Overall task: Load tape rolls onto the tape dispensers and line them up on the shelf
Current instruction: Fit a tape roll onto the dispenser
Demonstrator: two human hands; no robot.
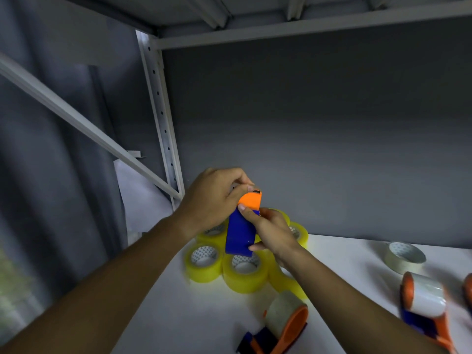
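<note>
A blue and orange tape dispenser [241, 231] is held upright above the white shelf [194, 318]. My right hand [272, 232] grips its blue handle from the right, thumb near the orange head. My left hand [217, 198] curls over the top, fingers pinching at the orange head. Whether a roll sits on it is hidden. Below them lies a cluster of several yellow tape rolls [204, 261]. Two loaded dispensers lie on the shelf, one at the front [283, 320] and one at the right [424, 302].
A loose clear tape roll [404, 256] lies flat at the back right. A perforated grey upright [163, 123] and a diagonal brace [84, 126] stand at the left. The upper shelf [306, 26] hangs overhead. A grey back wall closes the rear.
</note>
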